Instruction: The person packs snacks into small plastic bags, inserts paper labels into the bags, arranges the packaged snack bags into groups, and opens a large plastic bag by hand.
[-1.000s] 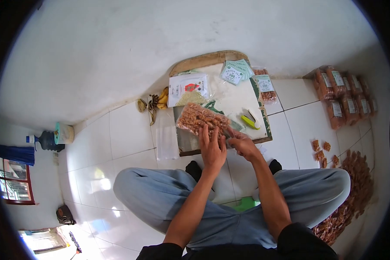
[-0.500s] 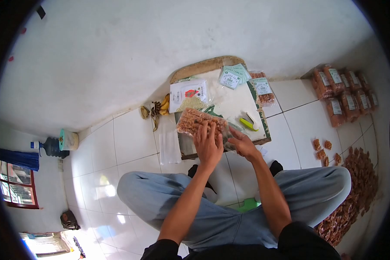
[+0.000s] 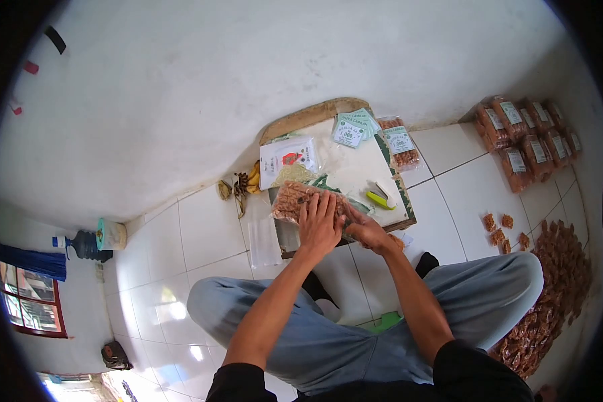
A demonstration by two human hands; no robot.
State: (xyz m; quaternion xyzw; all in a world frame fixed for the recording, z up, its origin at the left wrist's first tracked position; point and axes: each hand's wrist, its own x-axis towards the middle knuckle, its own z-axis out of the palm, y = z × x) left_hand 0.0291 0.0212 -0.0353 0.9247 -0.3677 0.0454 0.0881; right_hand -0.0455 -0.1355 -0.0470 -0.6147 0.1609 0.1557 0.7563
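A clear plastic bag packed with brown snack pieces [image 3: 289,201] lies over the near edge of the low table. My left hand [image 3: 320,224] rests flat on top of it, fingers stretched out. At the bag's right end, my right hand [image 3: 368,231] has its fingers closed around the plastic; the fingertips are partly hidden. Just beyond my right hand, a green stapler [image 3: 380,198] lies on the tabletop. Printed pale-green label cards [image 3: 350,132] are piled at the table's back.
The low table [image 3: 362,167] also carries a white printed packet [image 3: 288,161]. Beside it are a labelled snack bag [image 3: 400,147], bananas [image 3: 253,177] and clear plastic sleeves [image 3: 264,241]. Rightward stand stacked labelled bags [image 3: 532,147] and a heap of small brown packets [image 3: 549,288].
My left hand's fingers have gone from spread to closer together and flatter on the bag. My right hand has shifted slightly left and down along the bag's end.
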